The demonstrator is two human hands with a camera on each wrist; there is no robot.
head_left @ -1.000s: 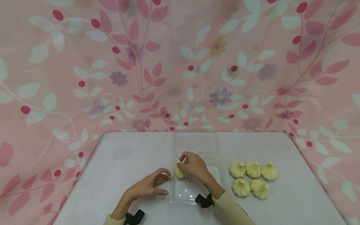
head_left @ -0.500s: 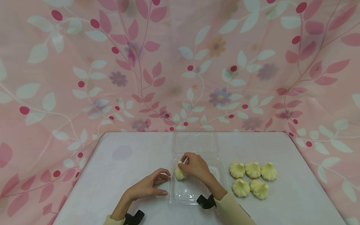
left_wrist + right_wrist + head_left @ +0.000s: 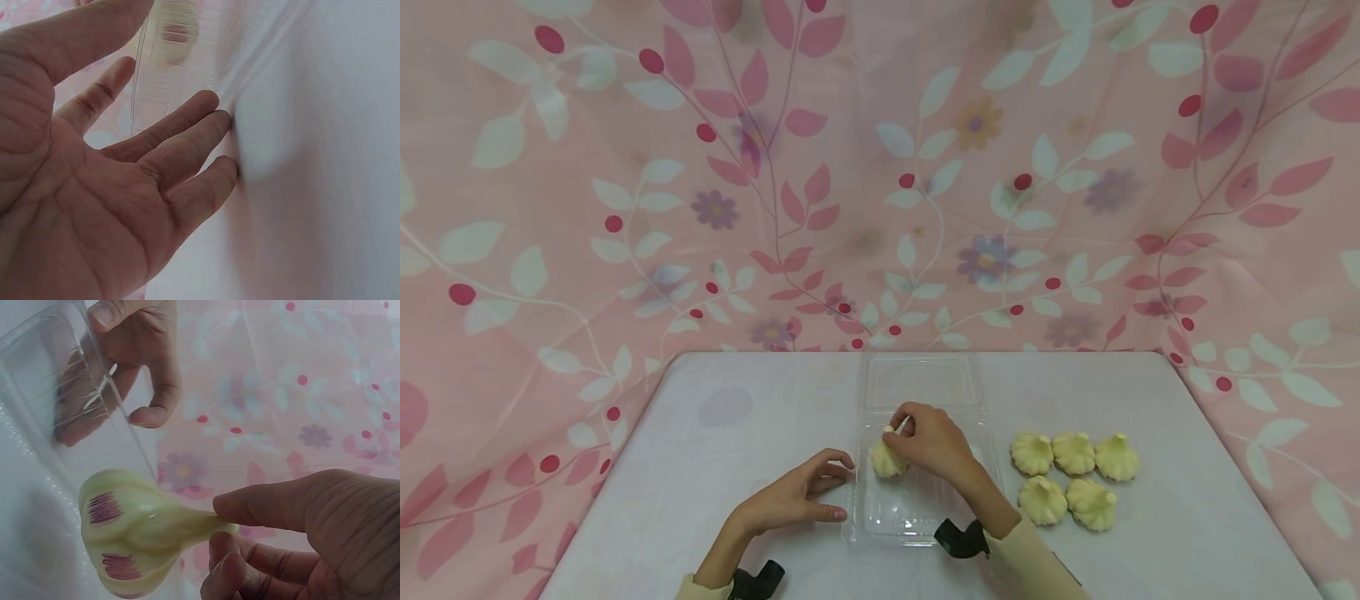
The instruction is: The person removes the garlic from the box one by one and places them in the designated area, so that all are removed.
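Note:
Between thumb and fingers, my right hand (image 3: 934, 440) pinches the stem of a pale yellow garlic bulb (image 3: 128, 534) with purple streaks. In the head view this bulb is over the left part of a clear plastic clamshell box (image 3: 917, 523), whose lid (image 3: 921, 383) lies folded back, away from me. Whether the bulb touches the box floor I cannot tell. My left hand (image 3: 793, 497) is beside the box's left wall, fingers loosely bent and holding nothing. In the left wrist view its fingertips (image 3: 222, 119) are down at the table, close to the clear wall.
Several more garlic bulbs (image 3: 1075, 454) lie in two rows on the white table (image 3: 1180, 533), right of the box. A pink floral cloth (image 3: 880, 167) hangs behind the table. Black wrist cameras (image 3: 962, 537) sit on both wrists.
My right hand has shifted slightly to the right with the garlic bulb in its fingers. The left hand has stayed in place beside the box.

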